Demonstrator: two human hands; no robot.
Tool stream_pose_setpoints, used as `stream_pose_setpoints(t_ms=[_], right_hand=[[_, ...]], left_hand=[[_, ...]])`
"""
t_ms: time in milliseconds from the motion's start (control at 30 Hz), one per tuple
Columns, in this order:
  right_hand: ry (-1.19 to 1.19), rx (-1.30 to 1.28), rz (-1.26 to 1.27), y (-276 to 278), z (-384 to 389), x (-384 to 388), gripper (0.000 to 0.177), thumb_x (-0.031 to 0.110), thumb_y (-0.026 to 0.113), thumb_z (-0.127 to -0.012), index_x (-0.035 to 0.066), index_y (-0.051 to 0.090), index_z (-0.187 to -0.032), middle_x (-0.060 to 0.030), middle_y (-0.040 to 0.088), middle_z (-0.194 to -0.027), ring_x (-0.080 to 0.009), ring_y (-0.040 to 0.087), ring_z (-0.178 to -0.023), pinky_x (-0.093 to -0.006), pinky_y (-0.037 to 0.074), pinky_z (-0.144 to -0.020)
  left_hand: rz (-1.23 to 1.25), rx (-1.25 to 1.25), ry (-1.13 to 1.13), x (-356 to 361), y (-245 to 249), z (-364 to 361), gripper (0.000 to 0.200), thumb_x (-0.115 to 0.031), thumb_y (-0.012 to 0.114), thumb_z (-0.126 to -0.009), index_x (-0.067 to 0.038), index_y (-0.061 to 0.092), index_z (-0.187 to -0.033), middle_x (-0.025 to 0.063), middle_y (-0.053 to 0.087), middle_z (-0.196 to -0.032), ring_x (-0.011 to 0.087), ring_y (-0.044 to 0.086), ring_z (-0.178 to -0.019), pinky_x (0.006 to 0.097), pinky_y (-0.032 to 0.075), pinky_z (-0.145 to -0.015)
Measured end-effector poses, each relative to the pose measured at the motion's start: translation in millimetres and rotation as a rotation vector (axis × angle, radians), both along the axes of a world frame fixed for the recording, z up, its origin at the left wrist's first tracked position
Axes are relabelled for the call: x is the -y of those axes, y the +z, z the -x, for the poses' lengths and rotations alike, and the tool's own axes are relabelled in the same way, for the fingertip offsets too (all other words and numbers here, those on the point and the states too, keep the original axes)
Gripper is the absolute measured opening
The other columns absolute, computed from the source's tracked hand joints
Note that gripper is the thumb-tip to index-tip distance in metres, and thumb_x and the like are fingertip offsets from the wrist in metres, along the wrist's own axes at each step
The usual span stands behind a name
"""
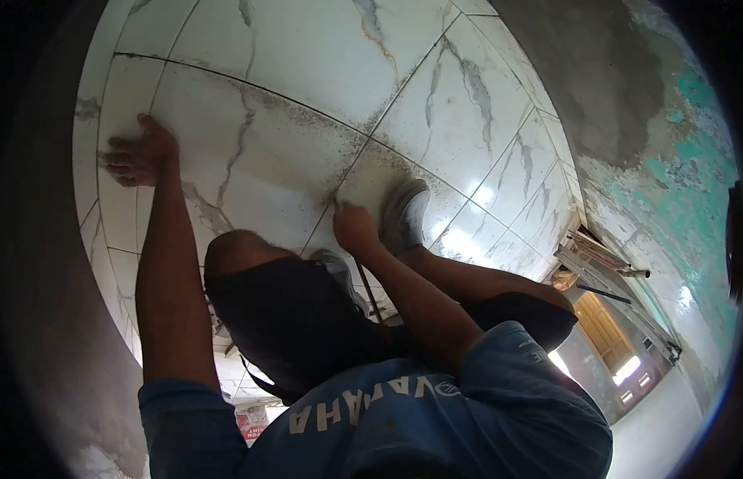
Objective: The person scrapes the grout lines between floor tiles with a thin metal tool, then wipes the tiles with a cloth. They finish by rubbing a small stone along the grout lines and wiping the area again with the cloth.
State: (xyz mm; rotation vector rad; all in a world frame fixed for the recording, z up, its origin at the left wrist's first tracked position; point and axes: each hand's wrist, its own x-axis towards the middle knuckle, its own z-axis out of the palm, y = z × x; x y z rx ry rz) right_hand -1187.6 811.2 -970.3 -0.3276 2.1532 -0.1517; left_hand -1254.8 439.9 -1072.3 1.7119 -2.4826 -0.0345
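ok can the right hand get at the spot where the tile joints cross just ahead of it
Probably yes: the right hand is beside the joint leading to the crossing, only dusty tile seems to lie between, and the shoe sits off to the right.

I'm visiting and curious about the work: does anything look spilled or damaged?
Yes: dark grit lies along joints between the white floor tiles near the right hand, standing out as messy. The wall also looks damaged, its green paint worn to patches.
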Motion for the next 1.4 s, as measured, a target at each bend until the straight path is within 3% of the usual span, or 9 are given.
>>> stream_pose_setpoints(t_ms=[167, 300, 433, 667, 733, 867, 1133, 1333, 1400], right_hand=[[0.271, -0.158, 0.188, 18.8, 49.8, -10.2, 0.020, 0.012, 0.053, -0.079, -0.001, 0.061, -0.092, -0.0197, 0.063, -0.087, -0.0378, 0.062, -0.075, -0.0507, 0.051, -0.067], [-0.321, -0.111, 0.274, 38.2, 197.6, 31.7, 0.033, 0.020, 0.045, -0.094, 0.011, 0.055, -0.124, -0.0243, 0.064, -0.101, -0.0414, 0.061, -0.092, -0.0461, 0.051, -0.080], [-0.533, -0.020, 0.514, 33.1, 305.8, 108.3, 0.044, 0.010, 0.044, -0.094, 0.008, 0.039, -0.138, -0.0131, 0.063, -0.075, -0.0170, 0.063, -0.054, -0.0285, 0.053, -0.050], [-0.148, -0.457, 0.466, -42.0, 421.4, 238.8, 0.035, 0.011, 0.053, -0.089, -0.001, 0.050, -0.121, -0.0114, 0.067, -0.071, -0.0174, 0.066, -0.058, -0.0291, 0.053, -0.054], [-0.478, -0.345, 0.468, -86.5, 452.7, 256.6, 0.040, 0.040, 0.075, -0.071, 0.010, 0.072, -0.097, -0.0095, 0.061, -0.115, -0.0235, 0.056, -0.111, -0.0297, 0.050, -0.084], [-0.598, -0.479, 0.521, -53.5, 451.9, 273.0, 0.036, 0.018, 0.053, -0.086, 0.002, 0.053, -0.118, -0.0124, 0.069, -0.070, -0.0180, 0.069, -0.063, -0.0306, 0.055, -0.066], [-0.676, -0.545, 0.372, -41.1, 454.6, 292.0, 0.034, 0.010, 0.051, -0.080, 0.003, 0.060, -0.112, -0.0161, 0.069, -0.074, -0.0255, 0.070, -0.074, -0.0348, 0.055, -0.073], [-0.463, -0.485, 0.238, -24.6, 452.5, 293.4, 0.018, 0.010, 0.055, -0.081, -0.002, 0.065, -0.091, -0.0218, 0.065, -0.097, -0.0325, 0.066, -0.093, -0.0411, 0.054, -0.080], [0.439, -0.425, 0.049, -20.4, 454.3, 287.2, 0.019, 0.011, 0.058, -0.080, -0.002, 0.068, -0.089, -0.0215, 0.065, -0.100, -0.0305, 0.066, -0.092, -0.0396, 0.054, -0.079]], left_hand=[[0.050, 0.073, 0.025, 2.5, -1.4, 5.9, 0.084, -0.064, 0.038, -0.088, -0.005, 0.024, -0.145, 0.0256, 0.020, -0.149, 0.0391, 0.018, -0.139, 0.0537, 0.016, -0.110], [0.055, 0.067, 0.024, -1.1, 12.2, 9.3, 0.082, -0.063, 0.038, -0.089, -0.005, 0.025, -0.144, 0.0251, 0.021, -0.149, 0.0385, 0.019, -0.139, 0.0535, 0.017, -0.110], [0.036, 0.042, 0.029, -2.5, 13.2, 10.5, 0.081, -0.063, 0.038, -0.089, -0.004, 0.026, -0.144, 0.0255, 0.021, -0.148, 0.0378, 0.018, -0.139, 0.0535, 0.018, -0.110], [0.044, 0.062, -0.020, -1.4, 12.5, 9.5, 0.082, -0.062, 0.035, -0.090, -0.002, 0.023, -0.144, 0.0264, 0.017, -0.149, 0.0377, 0.015, -0.140, 0.0538, 0.017, -0.110], [0.005, 0.108, -0.015, 0.4, 13.7, 10.7, 0.082, -0.062, 0.032, -0.091, -0.001, 0.022, -0.144, 0.0273, 0.016, -0.149, 0.0388, 0.015, -0.140, 0.0538, 0.016, -0.110], [-0.021, 0.107, -0.010, -0.2, 16.9, 12.8, 0.084, -0.063, 0.030, -0.091, 0.000, 0.019, -0.145, 0.0272, 0.013, -0.150, 0.0405, 0.014, -0.139, 0.0538, 0.014, -0.110], [-0.030, 0.152, 0.017, 0.2, 16.9, 16.1, 0.084, -0.064, 0.028, -0.091, -0.003, 0.017, -0.147, 0.0267, 0.012, -0.151, 0.0399, 0.013, -0.140, 0.0537, 0.015, -0.111], [-0.078, 0.196, 0.038, 1.1, 19.4, 16.5, 0.083, -0.063, 0.028, -0.091, -0.003, 0.014, -0.147, 0.0263, 0.009, -0.151, 0.0392, 0.012, -0.141, 0.0530, 0.014, -0.111], [-0.065, 0.186, 0.037, 0.3, 18.1, 14.4, 0.084, -0.063, 0.028, -0.091, -0.003, 0.014, -0.147, 0.0260, 0.008, -0.152, 0.0390, 0.012, -0.141, 0.0528, 0.013, -0.111]])
